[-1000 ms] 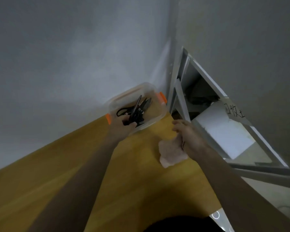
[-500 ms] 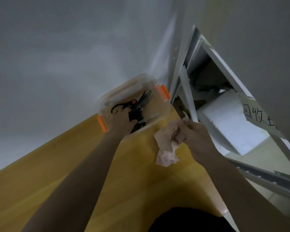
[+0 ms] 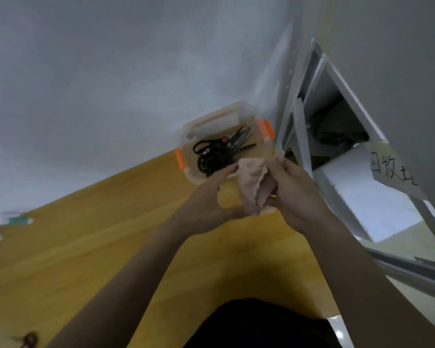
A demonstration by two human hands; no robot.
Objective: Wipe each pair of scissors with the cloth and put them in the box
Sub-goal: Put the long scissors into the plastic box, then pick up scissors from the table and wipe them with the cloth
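Left hand (image 3: 211, 197) now out of clear plastic box with orange clips (image 3: 266, 129), pinching soft pink cloth (image 3: 253, 182) too. Right hand (image 3: 294, 194) gripping it. Could slip if let go.

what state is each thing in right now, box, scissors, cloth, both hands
box: open, no lid on it, standing on the wooden table in the corner
scissors: several pairs piled inside the box
cloth: crumpled, held off the table between both hands
left hand: pinches the cloth's edge
right hand: grips the cloth
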